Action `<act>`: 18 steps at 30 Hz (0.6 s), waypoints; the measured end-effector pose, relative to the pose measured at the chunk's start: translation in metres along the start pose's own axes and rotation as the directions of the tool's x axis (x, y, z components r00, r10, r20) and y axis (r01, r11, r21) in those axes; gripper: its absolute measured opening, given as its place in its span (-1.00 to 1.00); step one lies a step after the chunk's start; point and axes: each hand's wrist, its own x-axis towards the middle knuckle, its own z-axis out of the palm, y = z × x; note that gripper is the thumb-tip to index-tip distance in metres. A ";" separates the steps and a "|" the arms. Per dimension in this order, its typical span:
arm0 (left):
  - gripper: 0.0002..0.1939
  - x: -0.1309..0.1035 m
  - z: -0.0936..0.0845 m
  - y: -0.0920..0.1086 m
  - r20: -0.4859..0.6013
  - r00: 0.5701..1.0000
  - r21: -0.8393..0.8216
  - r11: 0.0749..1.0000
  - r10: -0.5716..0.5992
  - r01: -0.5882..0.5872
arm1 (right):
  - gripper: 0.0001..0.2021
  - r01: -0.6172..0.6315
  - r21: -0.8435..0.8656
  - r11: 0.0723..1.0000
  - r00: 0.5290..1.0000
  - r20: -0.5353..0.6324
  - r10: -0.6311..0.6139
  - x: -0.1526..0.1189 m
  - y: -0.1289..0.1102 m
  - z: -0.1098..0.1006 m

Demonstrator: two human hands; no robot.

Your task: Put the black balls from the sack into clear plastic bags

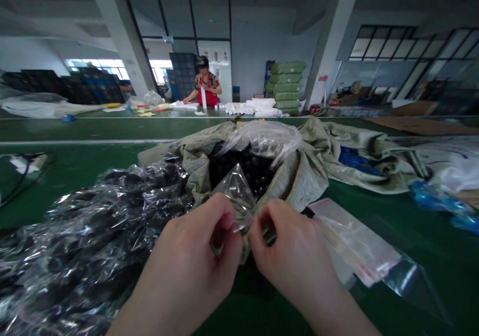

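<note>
Your left hand [196, 251] and right hand [290, 246] both pinch the clear plastic bag [238, 190], held up between them; just beyond lies the open woven sack [305, 176], with flat plastic bags [355, 241] beside your right hand.

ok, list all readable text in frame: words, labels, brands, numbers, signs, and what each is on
None readable.
Red sign on the right pillar: too small, blurred.
Background posters: too small.
Small pale sign, upper left: too small.
Clear bag, front center: no legible print.
</note>
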 end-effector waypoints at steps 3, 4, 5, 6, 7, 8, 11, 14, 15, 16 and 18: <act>-0.90 0.007 0.003 -0.006 -0.030 0.997 -0.016 0.997 -0.073 0.073 | -0.88 -0.043 0.039 0.998 0.999 0.033 0.042 0.002 0.006 0.008; -0.90 0.009 0.005 -0.008 -0.040 0.995 -0.017 0.996 -0.093 0.092 | -0.86 -0.058 0.066 0.996 0.997 0.055 0.054 0.003 0.007 0.009; -0.89 0.010 0.006 -0.010 -0.049 0.993 -0.015 0.994 -0.106 0.106 | -0.85 -0.070 0.090 0.993 0.995 0.071 0.064 0.003 0.008 0.010; -0.89 0.011 0.007 -0.011 -0.058 0.992 -0.008 0.993 -0.115 0.115 | -0.83 -0.083 0.108 0.991 0.994 0.083 0.074 0.004 0.008 0.010; -0.89 0.012 0.007 -0.011 -0.067 0.991 0.003 0.993 -0.119 0.120 | -0.80 -0.096 0.119 0.988 0.992 0.090 0.085 0.004 0.007 0.009; -0.88 0.012 0.006 -0.010 -0.076 0.991 0.015 0.993 -0.114 0.115 | -0.78 -0.106 0.129 0.986 0.991 0.097 0.094 0.003 0.005 0.007; -0.87 0.007 0.002 -0.005 -0.071 0.995 0.041 0.996 -0.075 0.078 | -0.76 -0.118 0.170 0.978 0.986 0.133 0.096 0.002 -0.001 -0.001; -0.86 -0.002 -0.005 -0.001 -0.030 0.999 0.052 0.998 -0.039 0.040 | -0.76 -0.089 0.199 0.976 0.987 0.149 0.059 -0.001 -0.007 -0.009; -0.86 -0.006 -0.007 0.000 -0.031 0.999 0.060 0.998 -0.026 0.028 | -0.76 -0.075 0.200 0.977 0.988 0.148 0.045 -0.002 -0.008 -0.011; -0.85 -0.010 -0.009 0.000 -0.043 0.999 0.075 0.997 -0.015 0.019 | -0.76 -0.059 0.199 0.978 0.989 0.148 0.030 -0.004 -0.009 -0.012; -0.84 -0.017 -0.011 0.000 -0.086 0.996 0.114 0.993 -0.014 0.024 | -0.76 -0.034 0.197 0.980 0.989 0.145 0.005 -0.005 -0.010 -0.012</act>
